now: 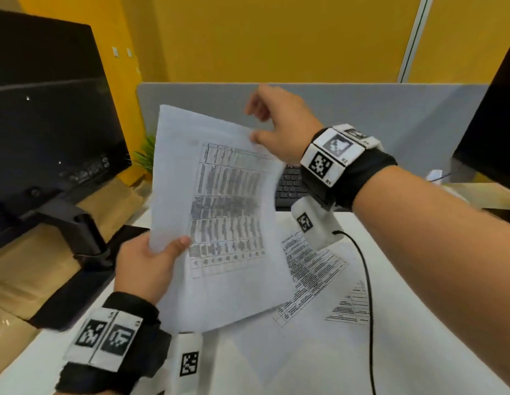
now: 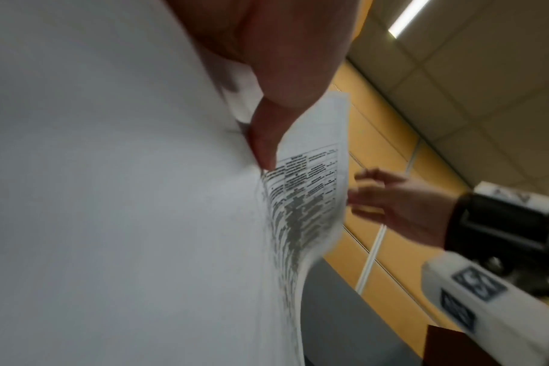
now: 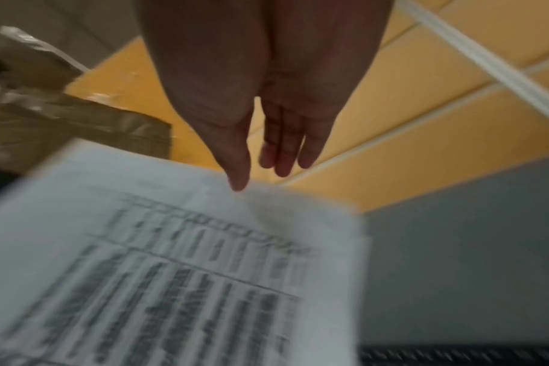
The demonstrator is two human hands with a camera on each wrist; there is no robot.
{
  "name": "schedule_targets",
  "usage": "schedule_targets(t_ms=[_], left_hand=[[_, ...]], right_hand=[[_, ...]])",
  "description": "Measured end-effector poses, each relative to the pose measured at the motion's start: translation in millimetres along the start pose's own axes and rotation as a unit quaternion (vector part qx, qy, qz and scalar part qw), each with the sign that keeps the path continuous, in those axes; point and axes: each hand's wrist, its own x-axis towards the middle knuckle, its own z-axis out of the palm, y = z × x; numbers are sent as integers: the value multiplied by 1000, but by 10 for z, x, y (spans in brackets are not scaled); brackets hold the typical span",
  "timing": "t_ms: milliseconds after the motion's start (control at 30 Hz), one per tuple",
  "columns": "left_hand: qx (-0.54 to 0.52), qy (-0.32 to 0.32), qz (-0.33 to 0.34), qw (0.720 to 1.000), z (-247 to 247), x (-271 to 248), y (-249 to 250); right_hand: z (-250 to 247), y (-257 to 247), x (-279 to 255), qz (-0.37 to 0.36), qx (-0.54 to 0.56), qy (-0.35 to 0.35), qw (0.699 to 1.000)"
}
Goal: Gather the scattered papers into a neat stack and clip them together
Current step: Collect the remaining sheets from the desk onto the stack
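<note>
Left hand (image 1: 145, 269) pinches a thin, curling white printed sheet (image 1: 219, 218) aloft; right hand (image 1: 279, 124), fingers relaxed, touches its top edge above flat papers (image 1: 313, 269) on the smooth white tabletop (image 1: 419, 323).

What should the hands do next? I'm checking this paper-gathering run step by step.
Probably lower the held sheets, which the left hand grips, and have the open right hand pick up the loose sheets lying on the desk.
</note>
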Motion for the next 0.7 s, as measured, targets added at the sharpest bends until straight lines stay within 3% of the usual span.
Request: schedule_targets(t_ms=[67,133,167,233,333,433,633,700], left_hand=[[3,32,-7,999,-159,36,-17],[6,70,-14,997,-330,83,-61],[8,86,-18,996,-412,103,-90],[13,107,-29,994,-568,141,-138],[17,109,-43,993,-732,147,-189],[0,128,-48,991,-794,98,-184],[7,123,-49,991,-837,90,-214],[-2,92,-71,993,-875,164,-279]], right_hand=[[174,237,-110,117,-15,-15,993],[461,526,-343,243,-58,-158,955],[646,677,-486,284,-88,-243,923],[934,888,-714,330,-138,-344,868],[1236,1160,-846,329,-179,-397,838],[1305,1252,-848,328,-195,-394,836],[830,878,-913,359,-199,-442,798],[748,857,-930,364,-198,-446,793]])
